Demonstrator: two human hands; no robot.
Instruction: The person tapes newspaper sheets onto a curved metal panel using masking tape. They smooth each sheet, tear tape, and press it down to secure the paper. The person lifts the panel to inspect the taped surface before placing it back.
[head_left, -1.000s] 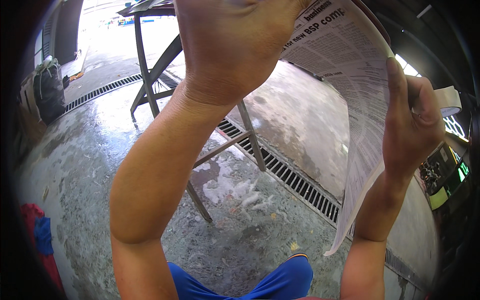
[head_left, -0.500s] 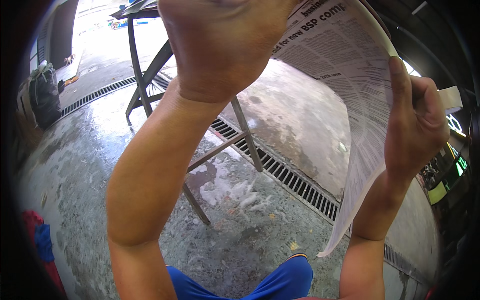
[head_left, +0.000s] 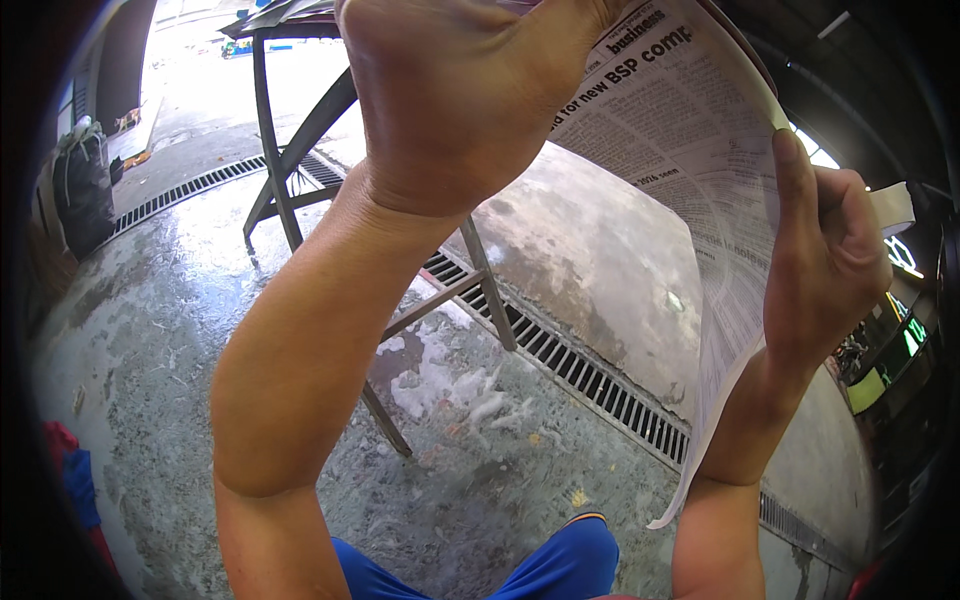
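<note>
A printed newspaper (head_left: pixel 735 170) hangs in a curve before me at the upper right. My right hand (head_left: pixel 825 245) is closed on its right edge, with the thumb along the sheet and the fingers curled. From behind that hand a white curled strip (head_left: pixel 893 207) sticks out; I cannot tell if it belongs to the newspaper. High in the view, my left hand (head_left: pixel 465 100) shows its back and wrist. Its thumb reaches across the newspaper's upper left part, while its other fingertips are cut off or hidden. The sheet's lower corner dangles beside my right forearm.
A dark trestle stand (head_left: pixel 290 190) rises behind my left arm. A slotted drain grate (head_left: pixel 570 355) crosses the wet, stained concrete floor (head_left: pixel 150 400). A stuffed dark bag (head_left: pixel 82 190) stands at the far left. Red and blue cloth (head_left: pixel 80 485) lies at the lower left.
The newspaper and both hands sit slightly lower in the view, and more of the sheet's top shows. My left hand has shifted a little to the right; my right hand keeps its hold.
</note>
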